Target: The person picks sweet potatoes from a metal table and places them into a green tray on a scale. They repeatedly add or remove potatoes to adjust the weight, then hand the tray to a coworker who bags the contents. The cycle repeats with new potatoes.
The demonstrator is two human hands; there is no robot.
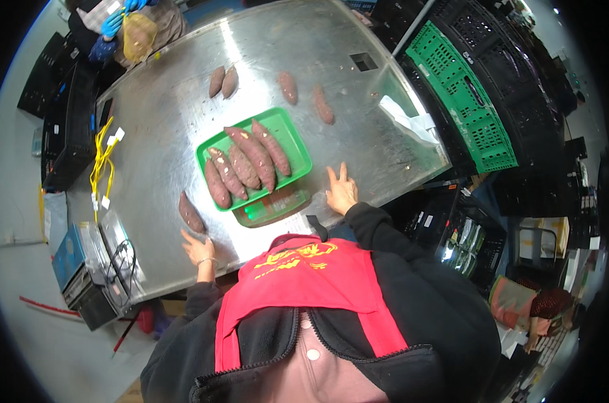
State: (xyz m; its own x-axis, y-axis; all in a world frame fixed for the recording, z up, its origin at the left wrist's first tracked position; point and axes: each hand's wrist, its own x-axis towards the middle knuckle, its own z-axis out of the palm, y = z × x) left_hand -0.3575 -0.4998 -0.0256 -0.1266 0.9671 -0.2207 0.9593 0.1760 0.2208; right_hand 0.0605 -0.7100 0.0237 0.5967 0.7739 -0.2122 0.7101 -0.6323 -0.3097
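A green tray (296,144) with several reddish-purple sweet potatoes (250,158) side by side in it sits on what looks like a scale (277,209) with a lit green display. My left hand (199,250) is at the table's near edge, fingers apart and empty. Just beyond its fingertips lies a single sweet potato (191,213). To the right of the scale, my right hand (342,193) rests near the tabletop with its fingers spread, holding nothing.
On the metal table (163,127), a pair of sweet potatoes (223,82) and two more (306,97) lie farther back. Yellow straps (101,164) hang at left. A white sheet (408,121) and green crate (462,97) are right. A co-worker's blue-gloved hand (111,25) holds a yellow net bag (139,37).
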